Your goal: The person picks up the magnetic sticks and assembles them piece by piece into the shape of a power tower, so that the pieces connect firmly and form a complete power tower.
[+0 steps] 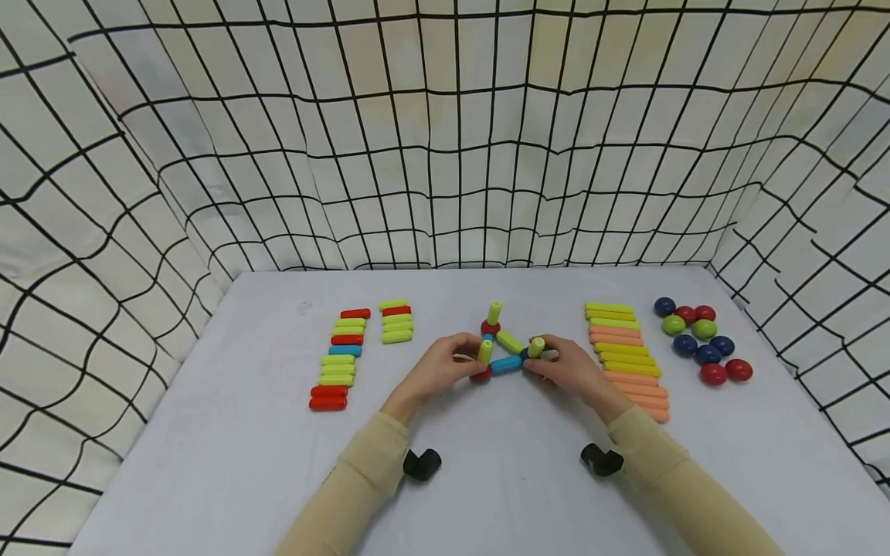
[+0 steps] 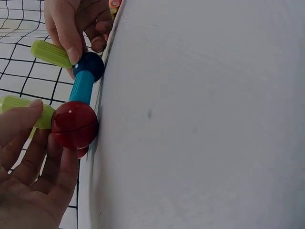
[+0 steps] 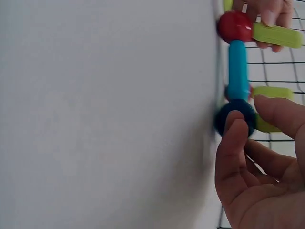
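Note:
A triangular frame of rods and balls sits mid-table. Its near side is a blue rod (image 1: 506, 364) between a red ball (image 2: 75, 125) on the left and a dark blue ball (image 3: 235, 118) on the right. A far red ball (image 1: 490, 327) carries an upright green rod (image 1: 494, 312); each near ball has one too. My left hand (image 1: 439, 369) pinches the near red ball and its green rod (image 2: 45, 116). My right hand (image 1: 572, 372) holds the dark blue ball, thumb by its green rod (image 1: 536, 347). A green rod (image 1: 510, 342) slants between the far and right balls.
Red, green and blue rods (image 1: 337, 370) lie in two columns at the left. Yellow, green and orange rods (image 1: 629, 357) form a column at the right, beside loose blue, red and green balls (image 1: 708, 354). Black netting (image 1: 456, 154) surrounds the table's back and sides.

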### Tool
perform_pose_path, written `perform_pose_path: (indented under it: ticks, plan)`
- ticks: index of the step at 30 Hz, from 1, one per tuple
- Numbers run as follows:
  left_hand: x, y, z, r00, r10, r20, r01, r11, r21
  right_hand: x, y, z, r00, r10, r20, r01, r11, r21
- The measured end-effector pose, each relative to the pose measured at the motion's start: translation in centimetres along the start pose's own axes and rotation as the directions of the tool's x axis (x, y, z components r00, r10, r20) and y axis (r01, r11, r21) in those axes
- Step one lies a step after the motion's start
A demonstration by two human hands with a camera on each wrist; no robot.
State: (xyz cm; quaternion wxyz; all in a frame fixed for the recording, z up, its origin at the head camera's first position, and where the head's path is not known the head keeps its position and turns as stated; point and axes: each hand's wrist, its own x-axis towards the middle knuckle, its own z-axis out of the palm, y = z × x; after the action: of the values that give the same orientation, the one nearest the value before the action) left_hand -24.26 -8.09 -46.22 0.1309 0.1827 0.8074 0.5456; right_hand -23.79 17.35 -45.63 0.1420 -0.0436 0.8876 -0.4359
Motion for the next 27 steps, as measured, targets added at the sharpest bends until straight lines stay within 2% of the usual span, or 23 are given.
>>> perform_pose_path:
  ticks: [4, 6, 8, 10, 12, 15, 18, 20, 22, 27]
  plan:
    - [-0.4, 0.0, -0.2, 0.997, 0.017, 0.074, -0.016, 1.0, -0.015, -2.4, 0.3, -2.0, 0.999, -0.028, -0.015, 0.028, 0.999, 0.018]
    - [-0.6, 0.1, -0.6, 0.994, 0.024, 0.109, -0.021, 0.999, -0.036, -3.8, 0.6, -3.6, 0.998, -0.059, -0.031, 0.06, 0.998, 0.035]
    - [-0.7, 0.2, -1.2, 0.993, 0.032, 0.116, -0.025, 0.998, -0.063, -5.2, 1.0, -5.6, 0.995, -0.065, -0.075, 0.066, 0.998, 0.002]
    - [-0.6, 0.4, -1.8, 0.997, 0.024, 0.073, -0.017, 0.995, -0.1, -6.3, 1.7, -7.5, 0.986, -0.04, -0.161, 0.029, 0.997, -0.072]
    - [-0.2, 0.4, -2.2, 1.0, 0.008, 0.003, -0.008, 0.991, -0.132, -7.4, 2.9, -9.3, 0.964, -0.017, -0.264, -0.025, 0.987, -0.156]
    - [0.6, 0.4, -2.7, 0.996, -0.027, -0.084, 0.015, 0.989, -0.148, -8.5, 5.0, -11.7, 0.914, -0.007, -0.405, -0.121, 0.949, -0.291]
    - [1.5, 0.1, -2.9, 0.995, -0.045, -0.093, 0.033, 0.991, -0.129, -9.4, 7.3, -13.5, 0.883, 0.002, -0.469, -0.2, 0.906, -0.373]
    - [2.1, 0.0, -3.0, 0.997, -0.053, -0.059, 0.046, 0.992, -0.115, -9.9, 8.6, -14.2, 0.882, 0.028, -0.47, -0.239, 0.887, -0.396]
    - [2.7, -0.1, -3.0, 0.998, -0.057, -0.016, 0.055, 0.995, -0.088, -10.4, 9.6, -14.5, 0.891, 0.05, -0.451, -0.255, 0.877, -0.408]
    - [3.9, -0.2, -2.7, 0.996, -0.038, 0.085, 0.042, 0.998, -0.046, -10.7, 11.2, -14.5, 0.912, 0.044, -0.408, -0.232, 0.876, -0.424]
